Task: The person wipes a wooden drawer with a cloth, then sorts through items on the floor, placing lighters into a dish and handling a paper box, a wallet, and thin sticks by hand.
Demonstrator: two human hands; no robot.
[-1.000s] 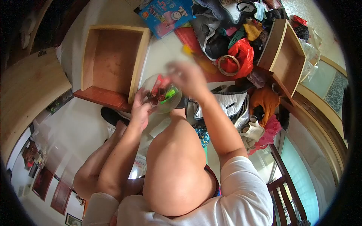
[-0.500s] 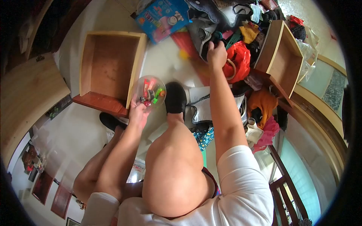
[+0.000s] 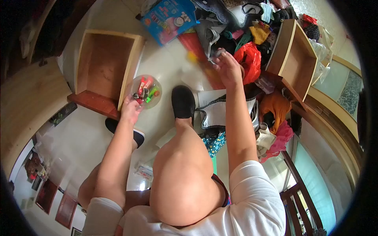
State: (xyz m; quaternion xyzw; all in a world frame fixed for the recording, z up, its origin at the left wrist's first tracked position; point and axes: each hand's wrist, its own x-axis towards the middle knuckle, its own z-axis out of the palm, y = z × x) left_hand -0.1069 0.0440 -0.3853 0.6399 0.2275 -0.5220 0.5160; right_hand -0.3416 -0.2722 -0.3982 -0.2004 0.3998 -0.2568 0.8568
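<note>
A clear round container (image 3: 146, 91) with small red, green and dark items in it is held at its lower left edge by my left hand (image 3: 131, 109), beside an empty wooden drawer (image 3: 105, 65). My right hand (image 3: 229, 69) is raised over the pile, its fingers pinched on a small clear or greyish object (image 3: 219, 53) too small to name. Just right of that hand lies a red plastic bag (image 3: 250, 61). Grey and black clothes (image 3: 210, 35) are behind the fingers.
A second wooden drawer (image 3: 295, 59) stands tilted at the right. A blue printed bag (image 3: 169, 20) lies at the top. Orange cloth (image 3: 274, 108), white fabric (image 3: 214, 114) and floral cloth (image 3: 214, 143) are on the floor near my black shoe (image 3: 183, 103).
My right hand has gone from the container to the pile and now pinches a small object. My left hand has moved left with the container, and the drawer beside it has shifted left.
</note>
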